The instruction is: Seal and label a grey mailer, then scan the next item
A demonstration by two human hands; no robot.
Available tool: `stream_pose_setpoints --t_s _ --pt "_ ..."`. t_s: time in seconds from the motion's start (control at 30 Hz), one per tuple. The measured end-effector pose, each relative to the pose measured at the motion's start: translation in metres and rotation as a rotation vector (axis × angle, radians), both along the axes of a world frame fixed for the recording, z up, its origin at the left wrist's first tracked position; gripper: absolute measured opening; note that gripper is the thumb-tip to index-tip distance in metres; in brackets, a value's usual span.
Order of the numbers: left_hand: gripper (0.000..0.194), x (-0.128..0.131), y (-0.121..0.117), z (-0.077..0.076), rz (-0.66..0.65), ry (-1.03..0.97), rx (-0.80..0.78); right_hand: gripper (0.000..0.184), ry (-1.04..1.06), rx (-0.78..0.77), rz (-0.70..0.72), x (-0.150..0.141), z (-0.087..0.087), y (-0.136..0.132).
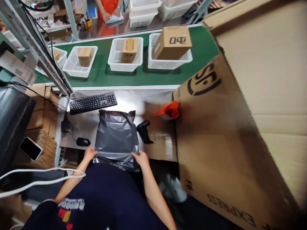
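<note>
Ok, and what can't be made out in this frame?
All in the head view:
- Inside of the dark plastic bag: hidden by its opaque film.
- Some fingers of the left hand and right hand: hidden by the bag and the hands themselves.
- Head of the person across: cut off by the top edge.
- Full extent of the big carton: cut off by the right edge.
- Fine print on the white label: too small and blurred.

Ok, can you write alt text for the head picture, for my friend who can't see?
A left hand and right hand hold the near side of a dark plastic bag, beside a keyboard, mouse and black handheld device. Beyond, cardboard boxes sit in white baskets; a huge carton fills the right.
</note>
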State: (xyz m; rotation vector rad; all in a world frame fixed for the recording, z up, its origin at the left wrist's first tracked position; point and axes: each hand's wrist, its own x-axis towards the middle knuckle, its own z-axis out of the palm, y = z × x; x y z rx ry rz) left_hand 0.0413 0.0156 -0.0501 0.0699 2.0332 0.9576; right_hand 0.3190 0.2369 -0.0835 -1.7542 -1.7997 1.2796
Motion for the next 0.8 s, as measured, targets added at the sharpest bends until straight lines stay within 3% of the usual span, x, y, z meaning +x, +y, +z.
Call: stream_pose_setpoints --t_s 0.1,0.2,0.27,0.33,0.47,0.63,0.8 --pt "0.03 0.006 0.005 0.011 -0.16 0.278 -0.045 0.052 -0.253 0.321 0.096 -0.014 0.012 0.002" --pt "0.053 0.013 0.038 0.015 -0.599 0.688 0.084 0.049 -0.2 0.619 0.404 -0.042 0.016 0.01" --pt "0.06 0.015 0.068 0.01 -0.929 0.811 0.185 0.048 -0.171 0.665 0.673 -0.061 0.009 0.018" --pt "0.065 0.014 0.093 0.0 -1.119 0.839 0.167 0.051 -0.223 0.635 0.851 -0.073 -0.002 0.025" --pt "0.071 0.008 0.11 -0.018 -1.163 0.885 0.02 0.055 -0.283 0.618 0.929 -0.071 -0.02 0.032" --pt "0.071 -0.001 0.115 -0.034 -1.131 0.961 0.043 0.053 -0.309 0.649 0.777 -0.067 -0.031 0.037" --pt "0.07 -0.023 0.141 -0.034 -1.133 0.872 0.049 0.055 -0.35 0.535 0.772 -0.087 -0.028 0.063"
